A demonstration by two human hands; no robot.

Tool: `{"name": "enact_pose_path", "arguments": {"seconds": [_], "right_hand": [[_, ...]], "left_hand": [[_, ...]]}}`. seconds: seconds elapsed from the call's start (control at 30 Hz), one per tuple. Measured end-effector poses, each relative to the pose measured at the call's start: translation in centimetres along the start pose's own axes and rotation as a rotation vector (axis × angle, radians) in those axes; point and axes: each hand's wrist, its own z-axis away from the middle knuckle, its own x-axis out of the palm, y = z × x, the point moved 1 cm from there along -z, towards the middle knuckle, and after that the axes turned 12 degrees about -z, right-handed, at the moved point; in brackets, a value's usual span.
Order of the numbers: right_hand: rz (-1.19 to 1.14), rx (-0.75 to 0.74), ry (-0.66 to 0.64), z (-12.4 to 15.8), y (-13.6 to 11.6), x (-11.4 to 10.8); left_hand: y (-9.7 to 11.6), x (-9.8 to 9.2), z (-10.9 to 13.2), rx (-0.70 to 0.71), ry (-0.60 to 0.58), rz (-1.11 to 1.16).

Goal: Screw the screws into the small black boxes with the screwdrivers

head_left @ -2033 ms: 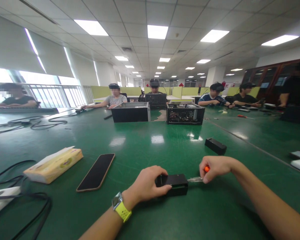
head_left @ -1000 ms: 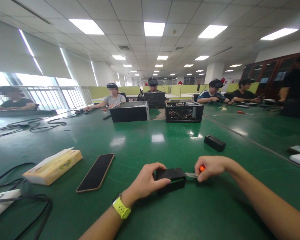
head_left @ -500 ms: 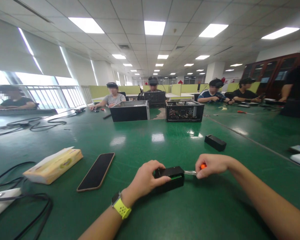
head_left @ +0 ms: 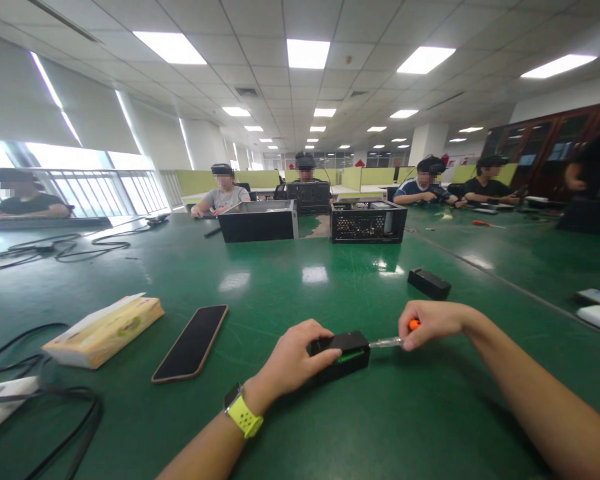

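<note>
Though pack [head_left: 105, 331] print illegible, my left hand [head_left: 293, 363] clamps box [head_left: 347, 350], right hand [head_left: 429, 323] pinches screwdriver [head_left: 386, 343]; more shaft shows than before.

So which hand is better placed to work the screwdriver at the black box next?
Right. The right hand pinches the orange-handled screwdriver, its tip at the right end of the black box. The left hand grips the box's other end, probably best left steadying it on the table.

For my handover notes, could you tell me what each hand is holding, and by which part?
The left hand grips the small black plastic box by its left end; the right hand pinches the orange-handled screwdriver by its handle.
</note>
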Motion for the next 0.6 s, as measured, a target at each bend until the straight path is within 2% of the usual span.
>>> {"name": "enact_pose_path", "arguments": {"seconds": [0.17, 0.33, 0.6], "right_hand": [[0.011, -0.004, 0.051, 0.7, 0.7, -0.9], [0.031, 0.025, 0.070, -0.5, 0.4, 0.2], [-0.024, 0.082, -0.114, -2.0, 0.5, 2.0]], "left_hand": [[0.1, -0.1, 0.0, 0.004, -0.008, -0.010], [0.2, -0.1, 0.1, -0.002, -0.010, -0.024], [0.7, -0.3, -0.1, -0.015, -0.022, 0.087]]}}
